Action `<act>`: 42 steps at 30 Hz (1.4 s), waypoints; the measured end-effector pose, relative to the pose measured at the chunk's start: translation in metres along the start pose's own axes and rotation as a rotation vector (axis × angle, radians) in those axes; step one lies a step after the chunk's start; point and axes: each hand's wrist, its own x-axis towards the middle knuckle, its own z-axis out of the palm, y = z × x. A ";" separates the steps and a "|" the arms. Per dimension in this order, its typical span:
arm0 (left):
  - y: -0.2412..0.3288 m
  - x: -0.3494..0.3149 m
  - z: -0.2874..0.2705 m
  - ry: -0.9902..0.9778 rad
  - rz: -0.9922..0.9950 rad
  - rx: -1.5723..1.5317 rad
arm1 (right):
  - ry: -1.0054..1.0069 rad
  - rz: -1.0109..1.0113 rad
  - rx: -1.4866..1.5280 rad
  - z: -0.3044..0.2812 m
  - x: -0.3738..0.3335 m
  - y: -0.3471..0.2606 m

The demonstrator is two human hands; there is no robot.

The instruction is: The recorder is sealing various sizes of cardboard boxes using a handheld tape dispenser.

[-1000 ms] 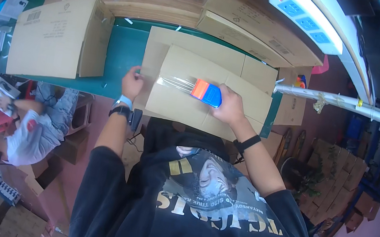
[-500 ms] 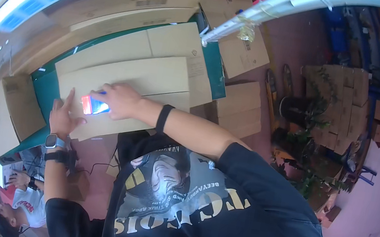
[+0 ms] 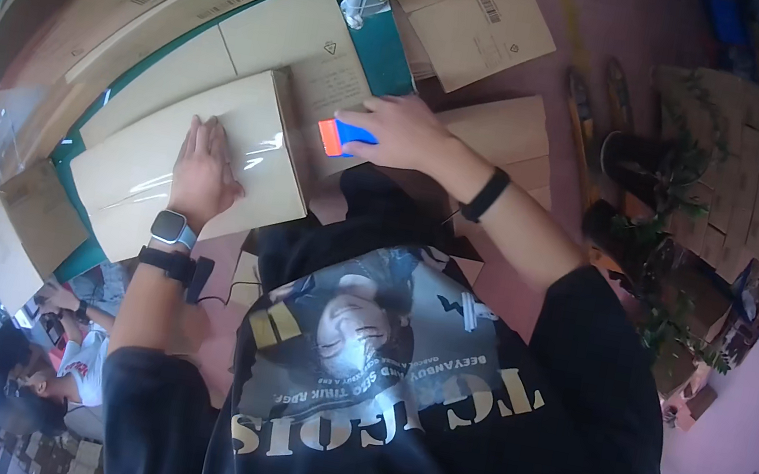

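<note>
Your left hand [image 3: 204, 174] lies flat on top of the carton [image 3: 253, 179], fingers stretched out and gripping nothing, its palm probably there to steady the cardboard against pull. The carton rests over the green table [image 3: 388, 52], its long side toward your body, which seems to keep the whole top within reach. Your right hand [image 3: 406, 132] wraps the blue body of the tape dispenser [image 3: 348, 138], leaving the orange end clear and facing the carton, presumably so your fingers don't block the tape's path. The dispenser is just beside the carton's right end; whether it touches cannot be told. Glossy clear tape [image 3: 263, 153] shows on the top, to the right of your flattened palm.
</note>
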 end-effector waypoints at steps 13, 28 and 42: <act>0.017 0.050 0.010 -0.241 0.941 0.199 | -0.009 0.134 -0.259 0.055 0.037 -0.083; 0.047 0.047 -0.009 -0.239 0.895 0.231 | 0.171 0.598 0.542 0.019 0.033 0.036; 0.028 -0.026 0.059 0.054 0.377 -0.216 | -0.041 0.510 0.525 0.013 0.148 -0.005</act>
